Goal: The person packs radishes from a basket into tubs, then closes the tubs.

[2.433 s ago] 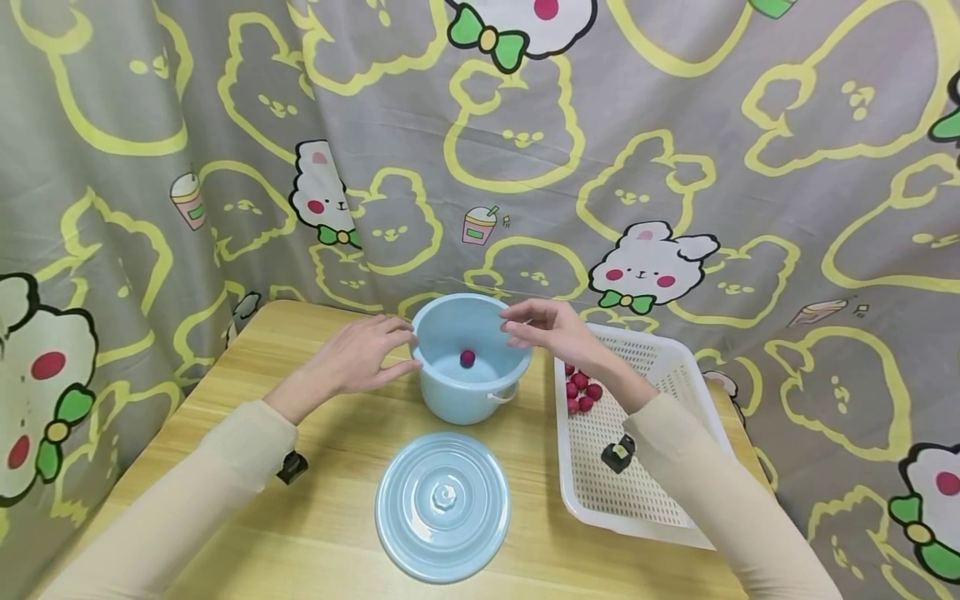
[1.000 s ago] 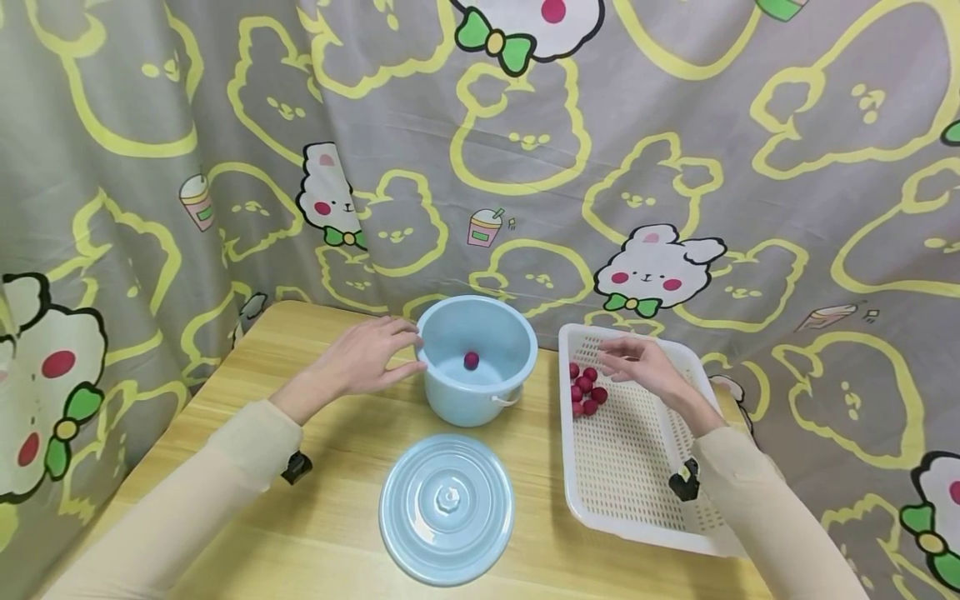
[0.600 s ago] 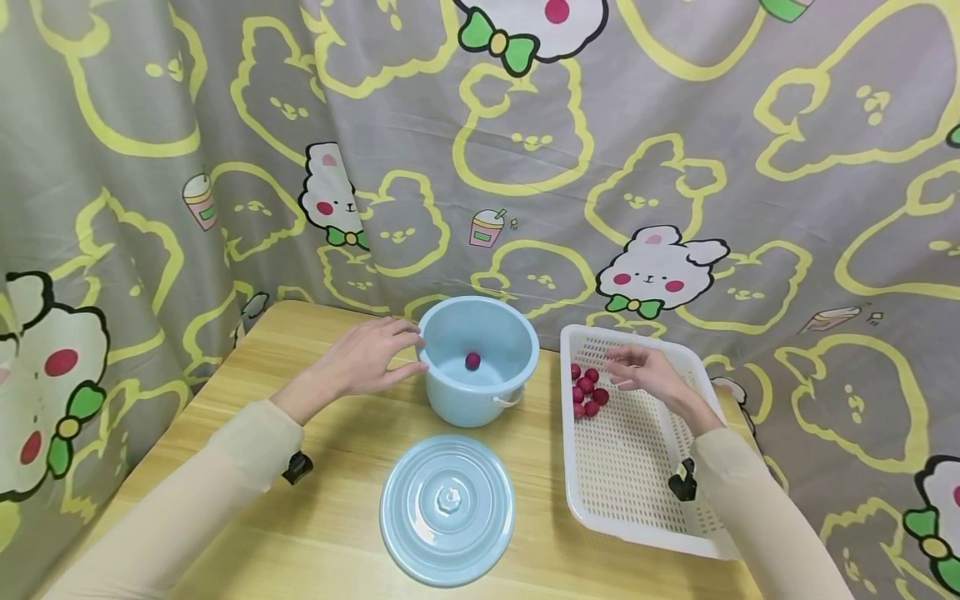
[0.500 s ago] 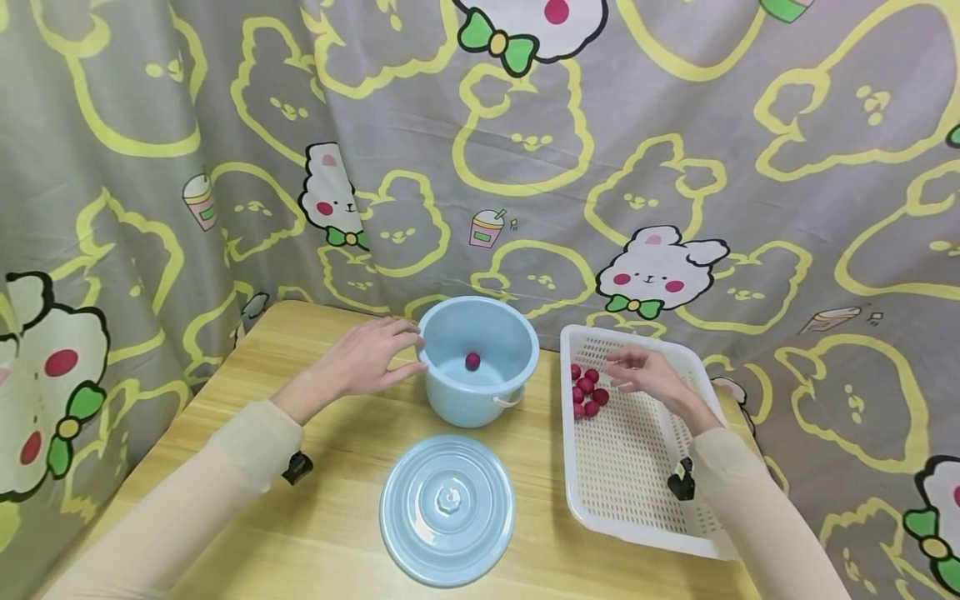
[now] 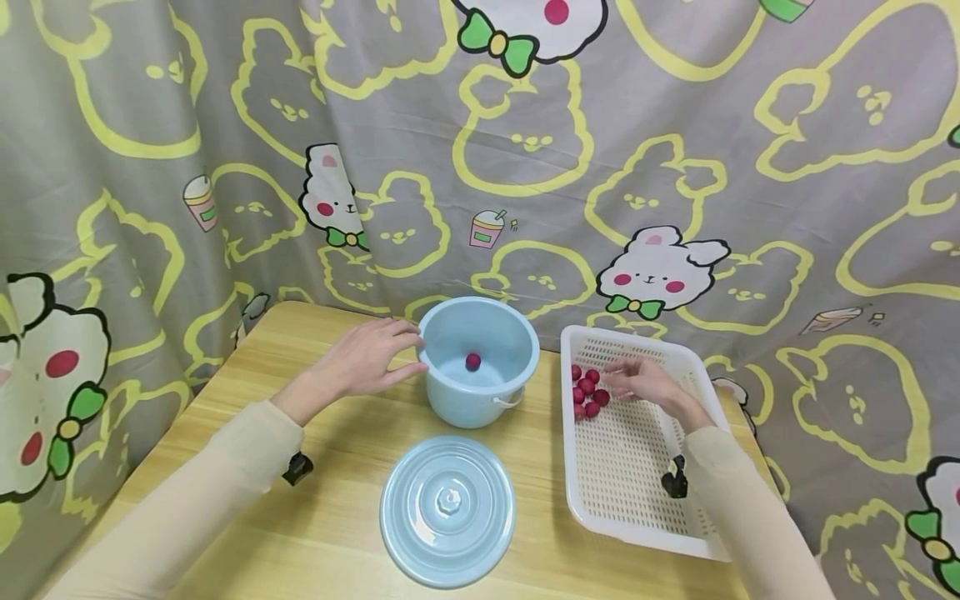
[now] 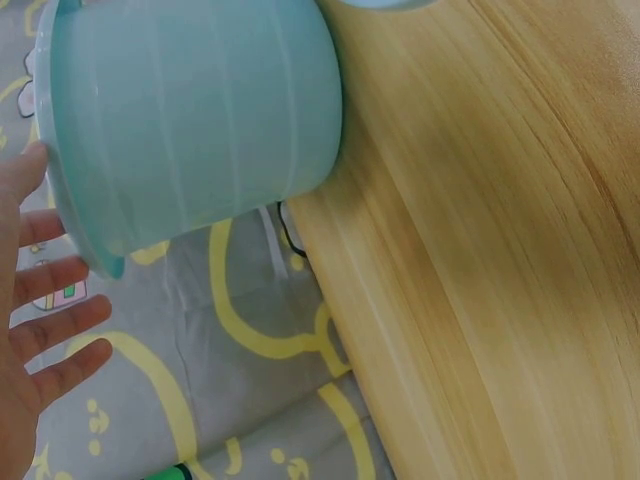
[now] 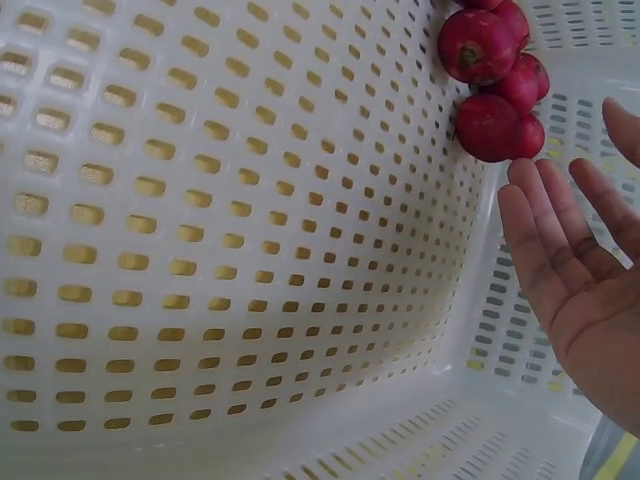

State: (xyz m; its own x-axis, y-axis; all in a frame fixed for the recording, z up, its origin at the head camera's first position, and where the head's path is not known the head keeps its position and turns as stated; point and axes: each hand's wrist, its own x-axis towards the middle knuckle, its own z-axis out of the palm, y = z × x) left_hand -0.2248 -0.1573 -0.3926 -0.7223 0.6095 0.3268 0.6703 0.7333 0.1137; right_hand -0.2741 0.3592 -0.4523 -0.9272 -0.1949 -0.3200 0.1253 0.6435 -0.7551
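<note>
A grey curtain [image 5: 675, 125] hangs across the whole far side and fills most of the head view. It is printed with yellow outlines of bear-like shapes, white rabbits with pink cheeks and green bows, and small drink cups. The cloth falls in soft folds and drapes down past the left and right edges of a light wooden table [image 5: 330, 517], whose grain runs left to right. The table's far left corner is rounded. The light is even and soft, with faint shadows on the wood; its source seems to be overhead, though no lamp shows.
</note>
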